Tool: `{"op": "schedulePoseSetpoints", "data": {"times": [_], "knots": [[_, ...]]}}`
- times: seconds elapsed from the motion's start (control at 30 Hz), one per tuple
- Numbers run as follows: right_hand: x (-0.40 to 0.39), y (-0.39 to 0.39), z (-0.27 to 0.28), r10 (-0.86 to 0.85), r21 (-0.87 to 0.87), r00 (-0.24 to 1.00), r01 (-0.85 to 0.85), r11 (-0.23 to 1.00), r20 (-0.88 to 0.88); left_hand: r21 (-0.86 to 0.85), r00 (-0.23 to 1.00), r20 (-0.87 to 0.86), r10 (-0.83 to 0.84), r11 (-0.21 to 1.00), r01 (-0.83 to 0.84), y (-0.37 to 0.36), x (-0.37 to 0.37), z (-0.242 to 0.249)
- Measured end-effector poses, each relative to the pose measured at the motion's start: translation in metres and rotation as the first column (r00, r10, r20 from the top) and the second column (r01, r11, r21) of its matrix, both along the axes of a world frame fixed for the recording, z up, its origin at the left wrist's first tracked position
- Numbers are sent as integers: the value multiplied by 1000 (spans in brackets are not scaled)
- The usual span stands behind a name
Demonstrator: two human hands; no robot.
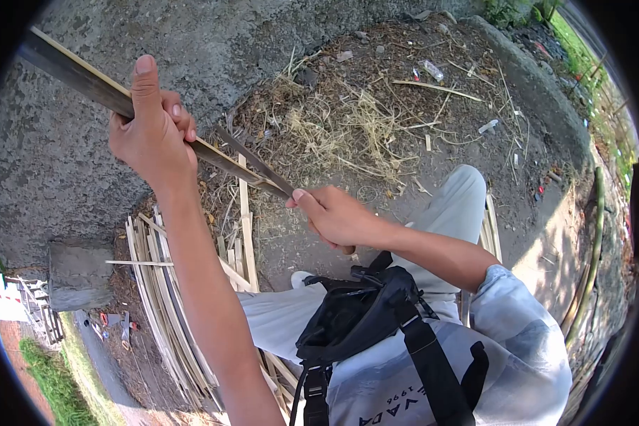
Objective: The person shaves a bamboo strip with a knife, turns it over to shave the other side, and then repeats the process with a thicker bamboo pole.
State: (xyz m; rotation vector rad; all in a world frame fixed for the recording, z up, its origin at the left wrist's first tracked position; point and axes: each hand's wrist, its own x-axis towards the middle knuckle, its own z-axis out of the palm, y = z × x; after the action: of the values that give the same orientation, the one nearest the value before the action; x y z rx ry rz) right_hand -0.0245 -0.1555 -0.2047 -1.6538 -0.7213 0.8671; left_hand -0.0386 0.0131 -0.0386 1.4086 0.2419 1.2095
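A long bamboo strip (78,74), dark on one face and pale along its edge, runs from the upper left down to the middle. My left hand (149,128) is closed around it with the thumb pointing up along the outside. Lower right of that, my right hand (334,216) is closed around a knife, whose dark narrow blade (252,157) points up and left. The butt of a brown handle shows below the fist. Blade and strip meet close to my right fingers, where a pale split or shaving shows; how deep the blade sits is hidden.
Pale shavings (362,131) lie heaped on the ground ahead. Bundled long strips (163,312) rest at my left side, beside a concrete block (82,273). A rough grey wall (135,35) stands in front. Green bamboo poles (593,248) lie right. A black bag (362,312) hangs at my waist.
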Motion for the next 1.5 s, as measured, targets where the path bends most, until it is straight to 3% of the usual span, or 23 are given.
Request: {"op": "schedulePoseSetpoints", "data": {"times": [0.07,0.17,0.27,0.37,0.47,0.57,0.67,0.77,0.87,0.97,1.03,1.07,1.17,1.27,1.37,1.47,1.5], "knots": [[-17,11,-12,-112,288,982,64,956,155,9,1000,10,-2,1000,2,-1,2,0],[-18,12,-32,-60,-78,981,46,996,-185,-34,995,-2,102,994,-102,-1,1,2],[4,12,-58,151,-361,988,-155,920,-38,-27,988,4,152,988,-152,-1,-2,3],[10,9,-5,98,-263,988,-128,956,-123,-12,989,7,145,989,-144,-1,-2,0],[-5,16,1,-37,167,978,2,986,206,3,988,28,152,988,-152,-1,1,0],[-19,14,-20,1,-41,983,-8,999,-182,3,985,36,169,986,-169,-4,3,1],[-2,6,-70,176,-369,976,-211,905,-128,-11,985,25,169,986,-169,-7,0,2],[8,1,-43,89,-294,980,-139,946,-176,-6,979,18,205,979,-205,-9,-1,1],[-6,1,5,-4,26,983,9,1000,-184,18,963,33,268,963,-268,-14,5,1],[-19,27,-56,-238,362,953,157,919,189,20,959,33,280,960,-281,-28,7,3],[-4,24,-74,-28,-109,1000,30,994,12,-2,952,26,307,952,-307,-27,3,4],[2,21,-81,42,-331,993,-78,940,-113,-15,946,20,323,946,-323,-25,1,4],[11,13,-74,123,-411,991,-135,902,-57,-21,930,22,366,931,-365,-21,0,5],[5,11,-17,13,-128,991,-30,991,-130,-11,930,-3,368,930,-368,-20,0,3],[-6,29,-41,-45,284,998,56,957,-47,12,934,11,357,934,-357,-21,0,1],[2,34,-79,-82,-188,985,53,981,-151,2,929,18,369,930,-369,-23,-2,2],[6,30,-87,5,-264,995,-31,964,-96,-10,925,12,381,925,-381,-22,-4,2]]}}
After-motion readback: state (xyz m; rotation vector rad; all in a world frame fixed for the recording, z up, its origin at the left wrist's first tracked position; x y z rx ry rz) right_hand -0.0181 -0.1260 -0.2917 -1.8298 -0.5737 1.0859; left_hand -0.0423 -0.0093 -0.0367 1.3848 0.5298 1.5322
